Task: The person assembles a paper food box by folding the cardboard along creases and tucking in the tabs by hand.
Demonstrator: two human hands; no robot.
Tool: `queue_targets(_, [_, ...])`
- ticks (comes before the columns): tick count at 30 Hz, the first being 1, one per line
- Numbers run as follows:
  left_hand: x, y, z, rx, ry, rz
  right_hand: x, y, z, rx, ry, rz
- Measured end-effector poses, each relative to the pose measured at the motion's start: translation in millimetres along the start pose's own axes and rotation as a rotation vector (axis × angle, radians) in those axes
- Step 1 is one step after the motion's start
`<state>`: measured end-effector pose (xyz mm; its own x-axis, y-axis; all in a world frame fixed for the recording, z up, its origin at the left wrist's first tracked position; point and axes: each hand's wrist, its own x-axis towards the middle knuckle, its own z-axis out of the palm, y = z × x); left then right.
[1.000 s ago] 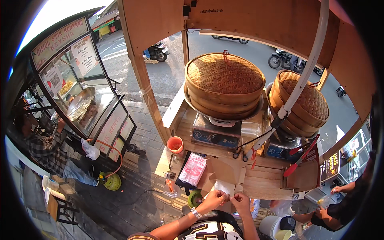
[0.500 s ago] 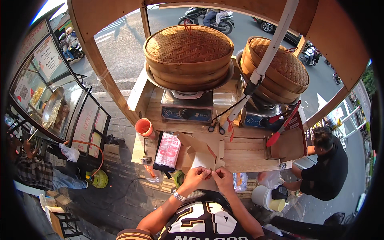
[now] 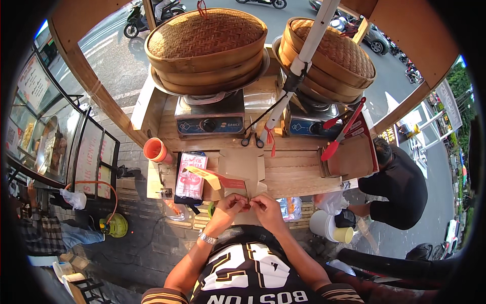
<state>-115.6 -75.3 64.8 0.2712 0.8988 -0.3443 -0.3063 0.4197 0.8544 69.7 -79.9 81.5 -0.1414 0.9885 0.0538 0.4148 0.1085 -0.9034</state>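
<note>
A partly folded cardboard food box (image 3: 242,164) lies at the front edge of the wooden counter, its brown inside facing up. A red and yellow printed flap (image 3: 205,177) stands up on its left. My left hand (image 3: 229,206) pinches the box's near edge with closed fingers. Close beside it, my right hand (image 3: 267,209) pinches the same edge, fingertips almost touching the left ones. My fingers hide the exact fold between them. Left of the box lies a plastic-wrapped pack (image 3: 193,176) with red print, on something black.
Two bamboo steamers (image 3: 207,48) (image 3: 329,58) stand on gas stoves (image 3: 210,119) behind the counter (image 3: 288,175). Scissors (image 3: 252,138), an orange cup (image 3: 157,150), red tongs (image 3: 344,133) and a cardboard carton (image 3: 349,154) surround the work spot. A person in black (image 3: 397,190) crouches at the right.
The box's flaps have shifted: a printed red and yellow side now shows at the left, where plain brown board stood up before. My hands still pinch the near edge. The whole view has shifted.
</note>
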Motion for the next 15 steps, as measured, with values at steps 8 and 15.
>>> queue_targets(8, [8.2, -6.6, -4.2, -0.033, 0.03, 0.001, -1.7, -23.9, 2.5, -0.066, 0.024, -0.05])
queue_targets(15, [23.9, -17.3, 8.3, 0.054, 0.004, 0.072, -2.6, -3.6, 11.0, -0.028, 0.144, 0.065])
